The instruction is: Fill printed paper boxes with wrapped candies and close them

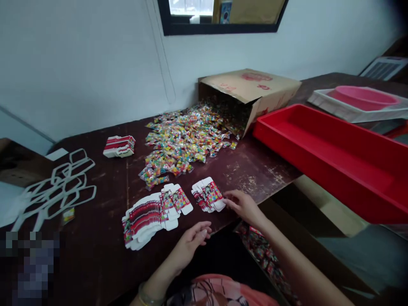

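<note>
My right hand (245, 207) is at the right edge of a small fanned stack of flat candy cartons (208, 194), red and white with colourful print. Its fingers are loosely bent and the tips seem to touch the cartons, without a clear grip. My left hand (194, 239) hovers by the table's front edge, fingers apart and holding nothing. To its left lies a longer fanned row of the same flat cartons (146, 216). Beyond both stacks spreads a heap of small clear sachets (188, 138) filled with multicoloured candies.
A cardboard box (251, 85) lies on its side at the wall, sachets spilling out. A long red tray (334, 153) stands at right, near a pink basin (366, 97). Another carton stack (119, 146) and white frames (63, 187) lie left. Below, an open box holds filled cartons (263, 250).
</note>
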Demonstrator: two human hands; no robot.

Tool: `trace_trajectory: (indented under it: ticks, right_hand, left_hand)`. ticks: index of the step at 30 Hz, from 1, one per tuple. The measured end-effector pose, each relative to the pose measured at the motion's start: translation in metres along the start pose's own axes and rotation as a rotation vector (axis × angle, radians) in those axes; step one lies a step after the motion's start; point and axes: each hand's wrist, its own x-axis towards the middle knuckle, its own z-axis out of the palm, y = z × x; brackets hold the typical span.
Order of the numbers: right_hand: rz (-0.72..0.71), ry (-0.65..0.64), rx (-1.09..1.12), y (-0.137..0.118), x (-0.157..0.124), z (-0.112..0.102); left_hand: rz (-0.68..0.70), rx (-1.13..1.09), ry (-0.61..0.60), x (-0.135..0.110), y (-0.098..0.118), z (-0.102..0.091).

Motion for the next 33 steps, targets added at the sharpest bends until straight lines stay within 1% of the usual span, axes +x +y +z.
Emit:
trace_trajectory:
  ticks: [2, 3, 5, 6, 8, 12, 14, 15, 16, 17, 19, 20, 22, 23, 24, 25, 26, 28, 30, 31, 33]
  right_hand:
    - [0.061, 0.168, -0.037, 0.007, 0.02, 0.031]
    - [0.078, 0.221, -0.018, 0.009, 0.028, 0.046]
    - [0.095, 0.261, 0.071, 0.012, 0.035, 0.068]
    - [0.1, 0.266, 0.117, 0.013, 0.036, 0.073]
    - [0.109, 0.273, 0.178, 0.018, 0.035, 0.073]
    - [0.134, 0.302, 0.246, 0.029, 0.031, 0.053]
    - [0.131, 0.35, 0.236, 0.025, 0.027, 0.045]
    - [0.115, 0.365, 0.238, 0.018, 0.023, 0.044]
    - [0.08, 0.348, 0.256, 0.009, 0.017, 0.046]
    - [0.024, 0.297, 0.282, -0.002, 0.01, 0.05]
    - [-0.126, 0.151, 0.312, -0.025, -0.006, 0.062]
    - [-0.192, 0.151, 0.265, -0.035, -0.013, 0.068]
    - [-0.317, 0.235, 0.104, -0.048, -0.024, 0.078]
    - [-0.38, 0.262, 0.029, -0.051, -0.026, 0.08]
    - [-0.439, 0.243, -0.018, -0.053, -0.027, 0.082]
    - [-0.479, 0.182, -0.028, -0.055, -0.028, 0.082]
    - [-0.486, 0.096, -0.003, -0.056, -0.027, 0.081]
    - [-0.434, -0.078, 0.106, -0.06, -0.026, 0.076]
    - [-0.35, -0.226, 0.239, -0.067, -0.025, 0.068]
    - [-0.311, -0.308, 0.306, -0.071, -0.024, 0.063]
    - [-0.255, -0.505, 0.441, -0.078, -0.02, 0.049]
  left_hand:
    - [0.015, 0.016, -0.038, 0.001, -0.002, -0.002]
    - [0.023, 0.024, -0.051, 0.001, -0.003, -0.003]
    - [0.024, 0.029, -0.039, -0.003, -0.005, -0.007]
    - [0.019, 0.02, -0.016, -0.004, -0.007, -0.01]
    - [0.015, -0.007, 0.042, -0.005, -0.008, -0.015]
    - [0.08, -0.053, 0.107, 0.005, -0.006, -0.017]
    - [0.12, -0.07, 0.132, 0.011, 0.0, -0.014]
    - [0.145, -0.085, 0.144, 0.014, 0.003, -0.011]
    - [0.165, -0.11, 0.153, 0.016, 0.006, -0.009]
    - [0.174, -0.152, 0.16, 0.016, 0.009, -0.006]
    - [0.149, -0.277, 0.169, 0.015, 0.011, -0.001]
    - [0.12, -0.347, 0.173, 0.012, 0.011, 0.001]
    - [0.056, -0.449, 0.192, 0.007, 0.007, 0.004]
    - [0.026, -0.461, 0.188, 0.003, 0.005, 0.004]
    - [-0.008, -0.448, 0.171, 0.001, 0.002, 0.005]
    - [-0.045, -0.421, 0.149, -0.002, -0.001, 0.005]
    - [-0.084, -0.39, 0.136, -0.004, -0.003, 0.004]
    - [-0.139, -0.348, 0.123, -0.008, -0.005, 0.002]
    - [-0.126, -0.294, 0.083, -0.012, -0.002, 0.0]
    - [-0.099, -0.252, 0.035, -0.013, 0.001, -0.001]
    - [-0.033, -0.142, -0.108, -0.016, 0.008, -0.002]
